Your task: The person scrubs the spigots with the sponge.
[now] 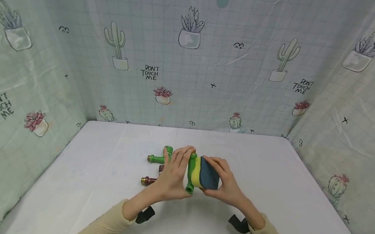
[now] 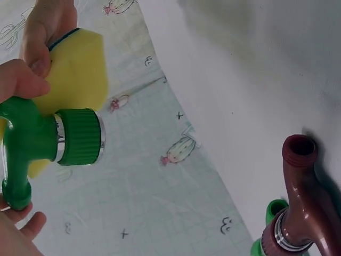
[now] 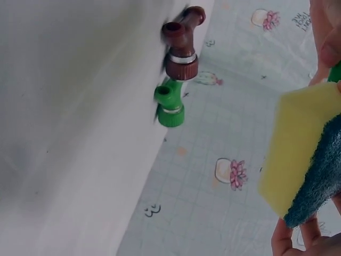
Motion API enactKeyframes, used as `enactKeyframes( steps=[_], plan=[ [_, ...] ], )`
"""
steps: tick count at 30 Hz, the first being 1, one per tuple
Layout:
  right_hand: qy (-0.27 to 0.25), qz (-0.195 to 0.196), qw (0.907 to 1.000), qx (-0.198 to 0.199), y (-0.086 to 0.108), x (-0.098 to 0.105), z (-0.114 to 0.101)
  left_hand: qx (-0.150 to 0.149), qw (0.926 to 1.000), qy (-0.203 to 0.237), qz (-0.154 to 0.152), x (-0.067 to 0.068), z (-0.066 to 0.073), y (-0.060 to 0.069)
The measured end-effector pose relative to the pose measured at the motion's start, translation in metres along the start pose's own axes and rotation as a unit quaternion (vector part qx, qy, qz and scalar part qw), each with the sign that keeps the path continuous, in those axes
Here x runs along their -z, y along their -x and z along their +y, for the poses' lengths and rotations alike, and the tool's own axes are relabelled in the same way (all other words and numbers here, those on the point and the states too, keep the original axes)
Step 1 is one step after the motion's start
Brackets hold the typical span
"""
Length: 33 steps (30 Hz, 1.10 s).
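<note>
My left hand [image 1: 171, 178] grips a green plastic tap [image 1: 190, 174] between fingers and thumb, held above the white table. In the left wrist view this tap shows a ridged green collar [image 2: 81, 137] with silvery rings. My right hand [image 1: 227, 185] holds a sponge [image 1: 196, 172], with the yellow foam side facing the tap and the dark blue scouring side [image 3: 319, 176] turned away. In the head view the foam lies against the tap's side. Part of the tap is hidden behind the sponge and fingers in the right wrist view.
Another green tap [image 3: 170, 101] and a brown tap [image 3: 181, 45] lie on the table [image 1: 115, 144], left of my hands and partly covered by the left one in the head view. A cactus-printed cloth [image 1: 210, 61] hangs behind and at both sides.
</note>
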State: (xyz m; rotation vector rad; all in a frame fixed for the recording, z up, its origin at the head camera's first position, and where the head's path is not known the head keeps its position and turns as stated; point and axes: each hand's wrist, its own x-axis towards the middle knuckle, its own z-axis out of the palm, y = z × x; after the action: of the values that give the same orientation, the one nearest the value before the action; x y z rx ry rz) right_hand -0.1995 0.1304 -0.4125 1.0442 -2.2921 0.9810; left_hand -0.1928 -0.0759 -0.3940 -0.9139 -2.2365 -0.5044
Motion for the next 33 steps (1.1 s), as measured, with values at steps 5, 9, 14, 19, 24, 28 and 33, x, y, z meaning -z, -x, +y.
enactKeyframes(
  steps=[5, 9, 14, 19, 24, 28, 33],
  plan=[
    [0.015, -0.013, 0.9998, 0.006, 0.001, 0.001, 0.011, -0.005, 0.9996, 0.026, 0.005, 0.001, -0.001, 0.0],
    [0.035, -0.019, 0.9992, -0.001, 0.002, 0.0, 0.023, -0.011, 0.9997, 0.023, 0.006, 0.001, -0.002, 0.002],
    [0.09, -0.013, 0.9957, -0.02, 0.003, 0.001, 0.036, -0.013, 0.9994, 0.025, 0.018, 0.001, -0.004, 0.003],
    [0.133, -0.016, 0.9907, -0.023, 0.001, -0.001, 0.042, -0.023, 0.9985, 0.032, 0.038, 0.003, -0.001, 0.001],
    [0.113, -0.017, 0.9931, -0.027, 0.002, 0.0, 0.039, -0.002, 0.9996, 0.017, 0.022, 0.003, 0.0, -0.001],
    [0.112, -0.018, 0.9926, -0.043, 0.006, 0.002, 0.039, 0.041, 0.9988, -0.004, -0.027, 0.004, -0.001, 0.0],
    [0.089, -0.029, 0.9944, -0.047, 0.005, 0.008, 0.034, 0.041, 0.9984, -0.004, -0.038, 0.003, -0.003, 0.004]
  ],
)
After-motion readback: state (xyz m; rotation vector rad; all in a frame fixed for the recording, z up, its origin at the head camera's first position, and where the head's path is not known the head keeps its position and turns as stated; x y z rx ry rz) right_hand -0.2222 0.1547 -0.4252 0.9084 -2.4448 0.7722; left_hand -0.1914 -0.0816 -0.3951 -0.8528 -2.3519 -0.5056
